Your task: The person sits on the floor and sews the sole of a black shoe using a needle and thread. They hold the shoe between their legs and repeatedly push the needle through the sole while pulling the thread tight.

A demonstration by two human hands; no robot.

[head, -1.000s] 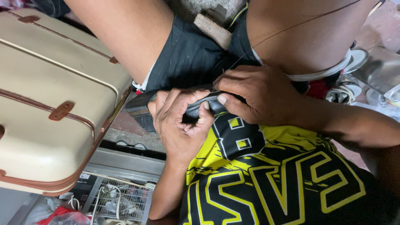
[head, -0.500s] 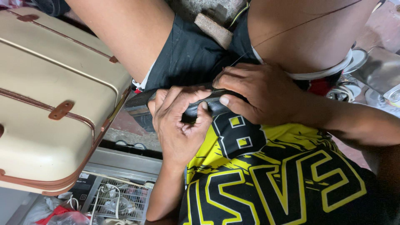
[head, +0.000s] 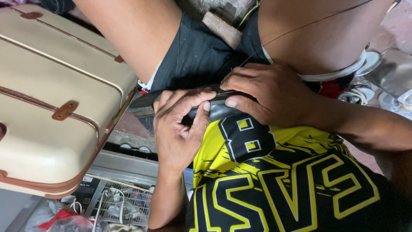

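My left hand [head: 178, 129] and my right hand [head: 270, 92] meet in my lap over a dark, flat, slim object [head: 143, 106] that lies across my black shorts [head: 195, 53]. The left fingers curl over its top edge and the thumb presses it from below. Beside them, the right fingertips and thumb pinch the same edge. Most of the object is hidden under both hands and the hem of my yellow and black shirt [head: 279, 184]. A thin wire [head: 300, 26] runs across my right thigh toward the right hand.
A cream suitcase [head: 47, 99] with brown straps stands close at the left. A wire basket [head: 118, 202] with cables and a plastic bag sit below it. A brick piece [head: 222, 29] lies between my legs. Shiny metal ware [head: 392, 73] is at the right.
Both hands stay on the dark object; the left fingers have shifted slightly along its edge. Nothing else has moved.
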